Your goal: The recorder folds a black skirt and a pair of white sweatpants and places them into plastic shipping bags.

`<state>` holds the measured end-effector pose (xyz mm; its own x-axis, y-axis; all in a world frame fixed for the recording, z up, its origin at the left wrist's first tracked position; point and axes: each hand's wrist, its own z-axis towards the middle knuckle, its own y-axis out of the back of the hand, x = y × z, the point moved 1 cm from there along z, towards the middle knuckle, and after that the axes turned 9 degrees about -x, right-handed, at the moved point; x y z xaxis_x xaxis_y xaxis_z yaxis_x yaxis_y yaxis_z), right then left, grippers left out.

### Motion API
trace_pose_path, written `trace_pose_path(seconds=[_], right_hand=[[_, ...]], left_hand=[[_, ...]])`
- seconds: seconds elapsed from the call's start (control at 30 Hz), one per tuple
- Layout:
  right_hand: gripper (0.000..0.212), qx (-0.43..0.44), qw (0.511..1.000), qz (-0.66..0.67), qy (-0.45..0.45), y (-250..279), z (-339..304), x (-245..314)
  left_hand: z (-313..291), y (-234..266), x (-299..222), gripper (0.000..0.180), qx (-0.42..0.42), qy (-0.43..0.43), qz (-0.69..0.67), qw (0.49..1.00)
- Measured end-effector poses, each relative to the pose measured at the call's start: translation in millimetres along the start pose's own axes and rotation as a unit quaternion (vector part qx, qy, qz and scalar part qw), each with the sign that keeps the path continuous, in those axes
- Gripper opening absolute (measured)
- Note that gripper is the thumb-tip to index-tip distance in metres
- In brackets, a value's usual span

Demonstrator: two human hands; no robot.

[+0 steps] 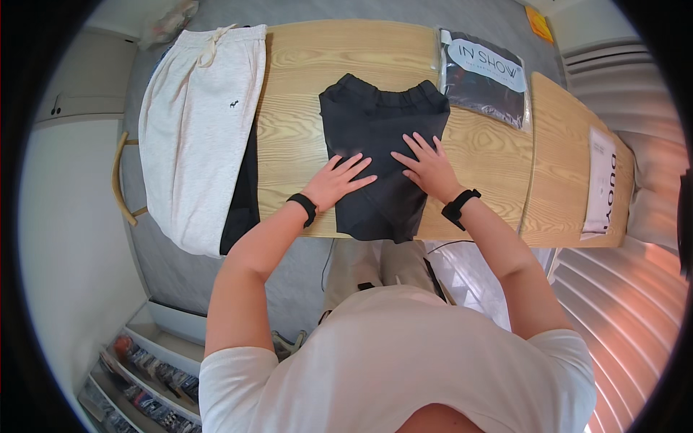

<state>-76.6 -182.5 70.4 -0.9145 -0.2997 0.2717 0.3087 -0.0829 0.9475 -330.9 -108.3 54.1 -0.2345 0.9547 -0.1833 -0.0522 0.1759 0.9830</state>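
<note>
Two hands, left hand (338, 182) and right hand (429, 167), lie flat with fingers spread on black shorts (379, 137), frame centre. Fabric looks soft, light, limp. Best gripped at the waistband.

Clear plastic package (485, 78), dark contents, white oval label: beyond the right hand (432, 169). White rectangular package (600, 180): far right of it, near table edge.
</note>
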Motion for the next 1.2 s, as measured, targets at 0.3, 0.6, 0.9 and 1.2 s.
trace_pose_path(seconds=[0.3, 0.6, 0.9, 1.2], right_hand=[[0.063, 0.053, 0.996, -0.068, -0.025, -27.3, -50.0, -26.0], [0.076, 0.063, 0.994, 0.094, -0.008, -8.9, -78.1, -15.6], [0.075, 0.155, 0.975, 0.113, 0.111, -13.7, -43.5, -21.6], [0.041, 0.159, 0.74, 0.474, -0.449, -21.9, -37.5, -11.4]], left_hand=[[2.3, -8.0, 16.4, 0.081, 0.076, -0.003, -0.073, 0.994], [0.0, -10.2, 22.4, 0.071, 0.053, 0.102, -0.286, 0.951], [-29.5, -18.7, 8.6, 0.051, 0.032, 0.175, -0.369, 0.912], [-62.2, -47.0, -14.9, 0.038, -0.098, 0.521, -0.771, 0.354]])
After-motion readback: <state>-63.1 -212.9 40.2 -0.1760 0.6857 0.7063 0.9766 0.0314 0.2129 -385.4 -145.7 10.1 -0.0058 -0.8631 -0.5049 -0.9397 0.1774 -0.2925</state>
